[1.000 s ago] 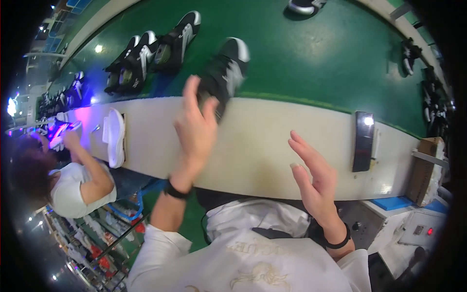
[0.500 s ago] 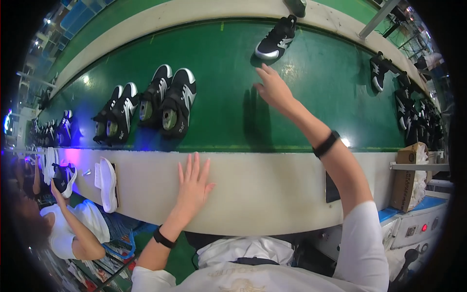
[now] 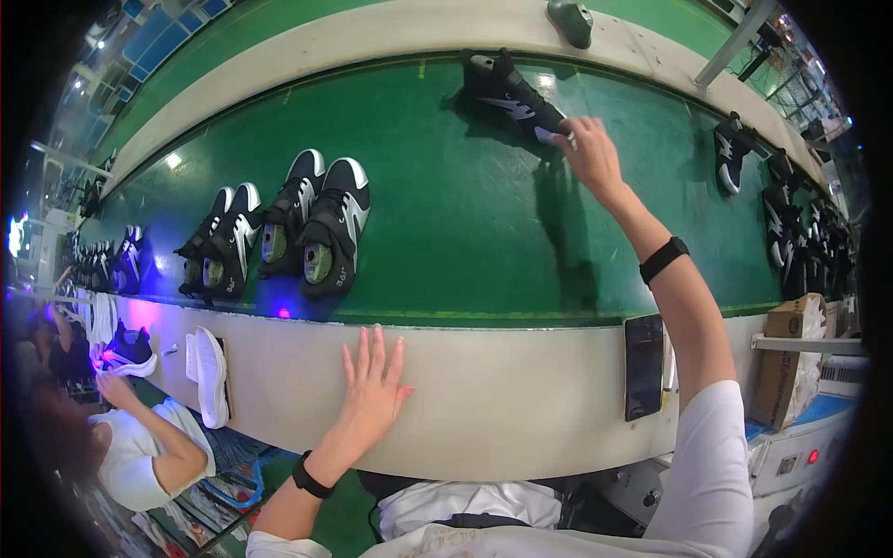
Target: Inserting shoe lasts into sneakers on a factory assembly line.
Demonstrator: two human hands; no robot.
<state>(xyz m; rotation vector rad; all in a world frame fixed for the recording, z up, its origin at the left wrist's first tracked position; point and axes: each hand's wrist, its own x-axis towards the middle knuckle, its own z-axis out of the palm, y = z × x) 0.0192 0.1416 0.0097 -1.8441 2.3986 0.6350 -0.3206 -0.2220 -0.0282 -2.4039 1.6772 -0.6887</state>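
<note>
A: Where does your right hand (image 3: 588,153) sit?

B: It reaches far across the green conveyor belt (image 3: 465,232), fingers closed on the heel of a black sneaker (image 3: 512,93) lying near the belt's far edge.

A: And your left hand (image 3: 372,386)?

B: It rests flat on the cream ledge (image 3: 521,391), fingers spread, holding nothing. Two pairs of black-and-white sneakers (image 3: 279,232) stand to your left on the belt.

Dark phone screen (image 3: 644,366); brown carton (image 3: 793,319)
</note>
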